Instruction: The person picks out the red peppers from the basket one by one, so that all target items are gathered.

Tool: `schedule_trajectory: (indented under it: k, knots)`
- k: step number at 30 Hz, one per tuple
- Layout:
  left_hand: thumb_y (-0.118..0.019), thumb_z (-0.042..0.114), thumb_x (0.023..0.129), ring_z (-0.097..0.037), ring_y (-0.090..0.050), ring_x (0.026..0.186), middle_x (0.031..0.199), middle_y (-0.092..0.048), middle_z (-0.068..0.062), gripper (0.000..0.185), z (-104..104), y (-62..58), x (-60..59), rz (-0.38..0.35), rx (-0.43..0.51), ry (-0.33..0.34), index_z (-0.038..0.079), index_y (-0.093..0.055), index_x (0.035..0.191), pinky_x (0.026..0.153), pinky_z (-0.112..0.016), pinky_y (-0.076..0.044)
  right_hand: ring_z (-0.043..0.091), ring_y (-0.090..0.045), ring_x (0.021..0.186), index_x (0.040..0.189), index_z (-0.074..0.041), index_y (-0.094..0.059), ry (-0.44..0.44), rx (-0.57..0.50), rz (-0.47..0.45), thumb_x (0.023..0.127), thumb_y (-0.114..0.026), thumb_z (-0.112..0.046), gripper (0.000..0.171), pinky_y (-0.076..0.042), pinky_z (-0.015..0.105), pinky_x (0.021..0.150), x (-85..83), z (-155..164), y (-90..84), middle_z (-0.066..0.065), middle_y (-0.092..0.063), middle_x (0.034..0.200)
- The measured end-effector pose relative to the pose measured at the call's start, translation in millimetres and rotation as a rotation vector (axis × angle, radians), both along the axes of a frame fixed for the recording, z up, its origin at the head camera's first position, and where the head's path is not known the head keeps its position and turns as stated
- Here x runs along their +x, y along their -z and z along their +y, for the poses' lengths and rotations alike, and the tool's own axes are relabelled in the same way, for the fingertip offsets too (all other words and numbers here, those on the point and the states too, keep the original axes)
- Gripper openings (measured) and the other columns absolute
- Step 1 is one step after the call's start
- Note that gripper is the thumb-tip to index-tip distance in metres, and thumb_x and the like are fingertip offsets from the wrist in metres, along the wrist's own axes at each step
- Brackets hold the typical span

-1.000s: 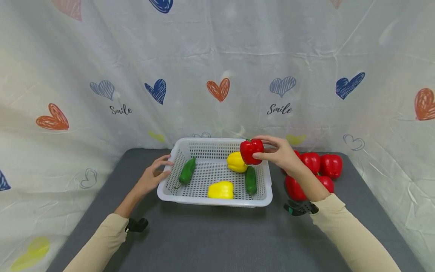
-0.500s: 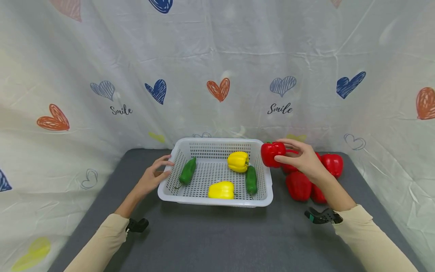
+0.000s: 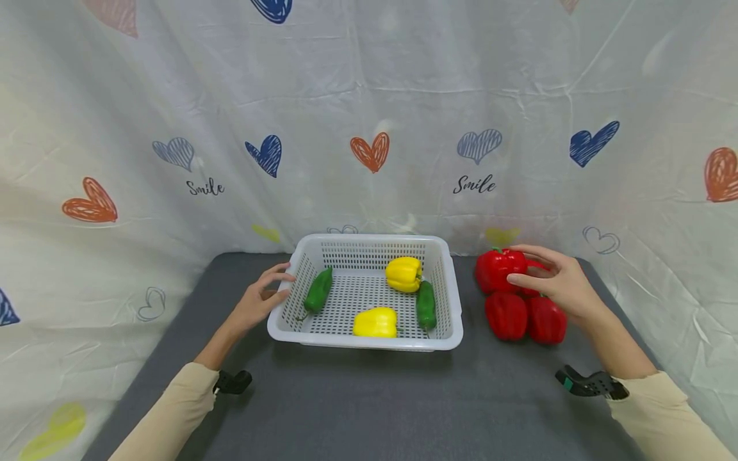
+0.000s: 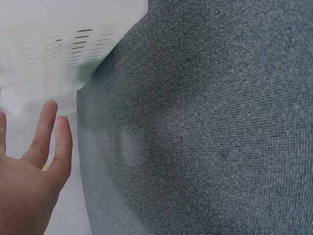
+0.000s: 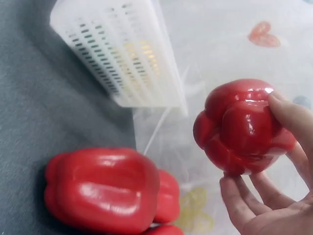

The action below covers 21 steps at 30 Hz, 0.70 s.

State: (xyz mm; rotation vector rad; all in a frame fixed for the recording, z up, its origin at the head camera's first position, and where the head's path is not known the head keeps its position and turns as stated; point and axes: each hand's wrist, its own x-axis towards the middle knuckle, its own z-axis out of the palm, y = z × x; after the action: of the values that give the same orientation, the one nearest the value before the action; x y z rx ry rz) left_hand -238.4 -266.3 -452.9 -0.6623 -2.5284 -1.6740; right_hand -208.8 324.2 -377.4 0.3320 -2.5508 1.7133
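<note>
My right hand holds a glossy red bell pepper between thumb and fingers, in front of several other red bell peppers at the table's right side. In the right wrist view the held pepper appears raised beside those on the table. At the left rim of a white perforated basket, my left hand has its fingers spread and loosely bent, fingertips right at the rim. Two yellow bell peppers and two long green peppers lie inside the basket. Part of the red group is hidden behind the right hand.
A dark grey table carries everything. Behind it and along both sides hangs a pale curtain printed with hearts and "Smile". Black straps are worn at both wrists.
My right hand has carried the red bell pepper from over the basket's right end rightward to the red pepper group. My left hand has stayed at the basket's left rim.
</note>
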Motion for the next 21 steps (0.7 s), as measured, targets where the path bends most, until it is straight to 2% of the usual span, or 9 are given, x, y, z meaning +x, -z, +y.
schedule_trajectory:
  k: [5,12,16,21]
  knots:
    - [-0.058,0.001,0.103,-0.052,-0.062,0.107,0.161,-0.025,-0.021,0.031,-1,0.6,-0.5,0.012,0.002,0.009,-0.006,-0.057,0.133,0.080,-0.029,-0.054,0.017,-0.062,0.107,0.146,-0.013,-0.055,0.004,-0.026,0.020,0.097,-0.072,-0.016,0.052,-0.058,0.035,0.079,6.0,16,6.3,0.005,-0.055,0.133]
    - [-0.058,0.002,0.103,-0.051,-0.063,0.106,0.161,-0.025,-0.020,0.031,-2,2.1,0.5,0.003,0.006,-0.003,-0.006,-0.057,0.133,0.080,-0.029,-0.053,0.018,-0.054,0.113,0.146,-0.013,-0.055,0.045,0.004,0.004,0.098,-0.071,-0.017,0.051,-0.056,0.031,0.080,14.0,31,11.1,-0.001,-0.055,0.132]
    - [-0.058,0.003,0.104,-0.050,-0.063,0.107,0.162,-0.024,-0.019,0.031,-2,1.6,0.1,0.002,0.011,0.003,-0.005,-0.057,0.134,0.081,-0.029,-0.053,0.012,-0.058,0.110,0.147,-0.012,-0.054,0.057,0.023,0.017,0.098,-0.071,-0.015,0.052,-0.057,0.031,0.080,17.0,38,15.4,-0.004,-0.053,0.134]
    - [-0.058,0.004,0.104,-0.049,-0.063,0.108,0.162,-0.024,-0.018,0.032,-2,2.3,-1.0,0.004,0.009,0.009,-0.004,-0.057,0.135,0.081,-0.030,-0.053,0.010,-0.058,0.110,0.146,-0.010,-0.054,0.080,0.028,0.030,0.097,-0.071,-0.012,0.052,-0.055,0.025,0.080,21.2,44,17.7,-0.005,-0.056,0.132]
